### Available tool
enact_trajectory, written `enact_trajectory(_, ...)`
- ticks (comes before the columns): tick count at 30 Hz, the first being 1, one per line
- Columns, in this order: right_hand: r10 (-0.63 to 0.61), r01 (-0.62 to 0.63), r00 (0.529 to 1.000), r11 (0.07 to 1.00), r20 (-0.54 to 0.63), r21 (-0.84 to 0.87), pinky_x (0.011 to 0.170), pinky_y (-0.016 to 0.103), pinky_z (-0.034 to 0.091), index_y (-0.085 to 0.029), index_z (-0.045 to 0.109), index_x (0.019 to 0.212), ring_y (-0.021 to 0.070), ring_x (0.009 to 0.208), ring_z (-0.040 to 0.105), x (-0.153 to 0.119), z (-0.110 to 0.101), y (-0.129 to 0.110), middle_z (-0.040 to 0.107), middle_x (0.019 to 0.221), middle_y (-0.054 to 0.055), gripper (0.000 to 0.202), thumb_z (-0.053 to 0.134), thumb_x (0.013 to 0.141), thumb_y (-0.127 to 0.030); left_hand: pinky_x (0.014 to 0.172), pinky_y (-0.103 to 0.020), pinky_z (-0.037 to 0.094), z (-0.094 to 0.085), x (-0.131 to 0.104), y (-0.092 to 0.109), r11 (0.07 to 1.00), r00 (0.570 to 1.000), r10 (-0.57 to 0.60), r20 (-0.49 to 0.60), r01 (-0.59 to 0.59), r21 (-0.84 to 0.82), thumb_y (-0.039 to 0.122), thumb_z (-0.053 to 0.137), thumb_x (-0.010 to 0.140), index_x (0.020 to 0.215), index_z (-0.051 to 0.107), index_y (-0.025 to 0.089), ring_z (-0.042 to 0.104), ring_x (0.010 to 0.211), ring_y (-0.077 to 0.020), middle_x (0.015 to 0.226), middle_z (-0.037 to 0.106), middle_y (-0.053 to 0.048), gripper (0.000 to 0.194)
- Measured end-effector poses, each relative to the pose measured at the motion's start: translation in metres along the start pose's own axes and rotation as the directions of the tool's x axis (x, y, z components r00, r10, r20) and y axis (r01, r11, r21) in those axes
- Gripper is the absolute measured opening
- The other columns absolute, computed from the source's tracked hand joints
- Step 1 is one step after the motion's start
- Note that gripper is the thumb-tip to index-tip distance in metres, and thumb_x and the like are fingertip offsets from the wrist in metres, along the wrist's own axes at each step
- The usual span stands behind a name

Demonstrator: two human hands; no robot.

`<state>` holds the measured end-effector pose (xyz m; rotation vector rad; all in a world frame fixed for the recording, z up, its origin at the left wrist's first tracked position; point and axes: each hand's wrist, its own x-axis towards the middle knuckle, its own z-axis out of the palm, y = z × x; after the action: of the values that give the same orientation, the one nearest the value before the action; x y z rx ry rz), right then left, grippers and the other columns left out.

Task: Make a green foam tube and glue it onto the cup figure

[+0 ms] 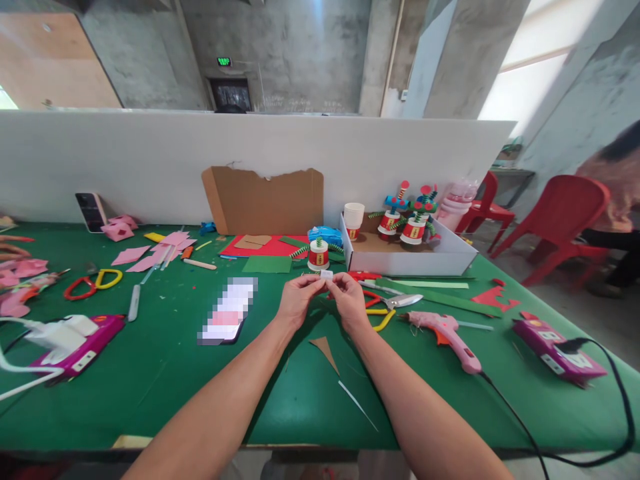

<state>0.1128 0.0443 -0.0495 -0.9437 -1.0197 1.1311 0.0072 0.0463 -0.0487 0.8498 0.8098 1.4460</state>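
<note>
Between my two hands is a small white piece point(327, 275), pinched at its left side by my left hand point(299, 297) and at its right side by my right hand point(349, 298). Both hands are raised over the middle of the green table. Just behind them stands a red and white paper cup figure point(319, 255) with green coiled arms. A brown paper scrap point(326, 353) and a thin white strip point(357, 405) lie between my forearms. Scissors with yellow and red handles point(393, 303) rest beside my right hand.
Right of my hands are a pink glue gun point(453, 337) and a purple power strip point(557, 350). A white box point(410, 261) holds cups and figures. A phone point(230, 312), pink paper pieces point(163, 250) and another power strip point(83, 347) are on the left. Another person's hand point(10, 248) shows far left.
</note>
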Motion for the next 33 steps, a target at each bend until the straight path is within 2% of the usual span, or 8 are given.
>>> enact_trajectory(33,-0.016,0.015,1.000,0.998,-0.004,-0.057,0.052,0.024,0.041,-0.019,0.056,0.063,0.0110,0.053,0.048,-0.0002,-0.0014,-0.0009,0.056,0.057,-0.003,0.020,0.068,0.060,-0.035,0.074,-0.032,0.048,0.0004,-0.0008,0.0001,1.000,1.000,-0.004,0.005,0.004,0.005,0.030,0.084,0.047,0.068,0.073,0.014,0.061,0.064,-0.0145,0.068,0.070,-0.004,0.028)
